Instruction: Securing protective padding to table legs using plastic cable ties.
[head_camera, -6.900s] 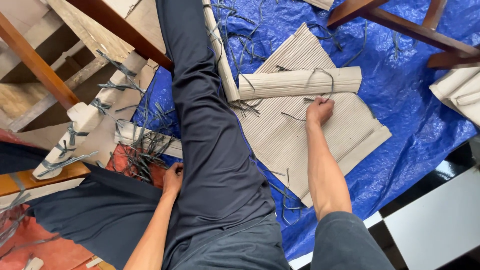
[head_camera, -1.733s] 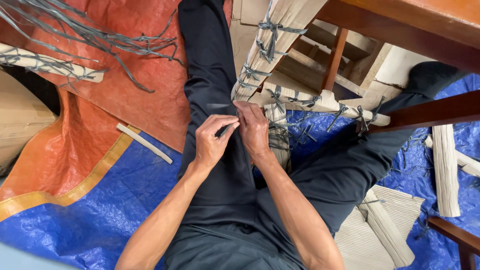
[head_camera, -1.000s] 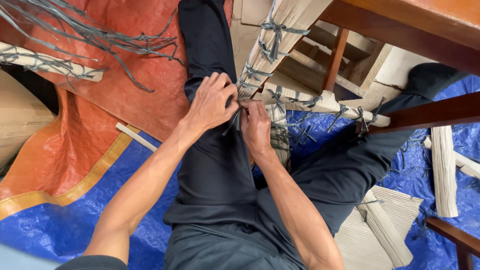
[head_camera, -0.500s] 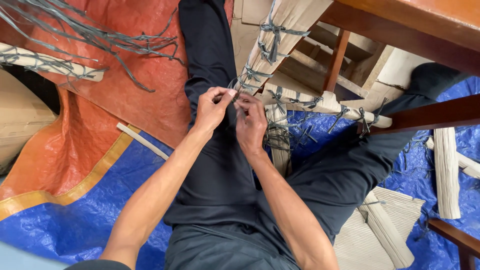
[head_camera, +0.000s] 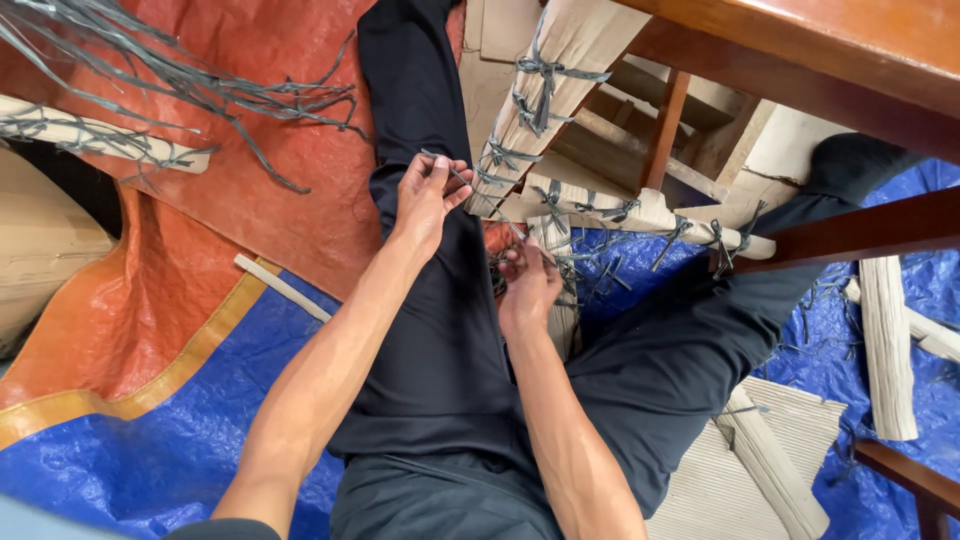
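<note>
The left hand (head_camera: 425, 195) pinched a grey strap (head_camera: 445, 168) in its fingers; the right hand (head_camera: 528, 285) gripped loose strands nearer. Even tension would seat the knot against the cardboard-wrapped leg (head_camera: 545, 85).

The two hands came apart: the left hand (head_camera: 428, 195) went up with one end of the grey strap (head_camera: 446, 168) pinched in its fingers, and the right hand (head_camera: 530, 285) dropped lower beside the cardboard-wrapped bar (head_camera: 640, 212).

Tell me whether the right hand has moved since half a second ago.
Yes. The right hand has dropped down and slightly right, away from the left hand, and now sits below the cardboard-wrapped rail instead of level with it.
</note>
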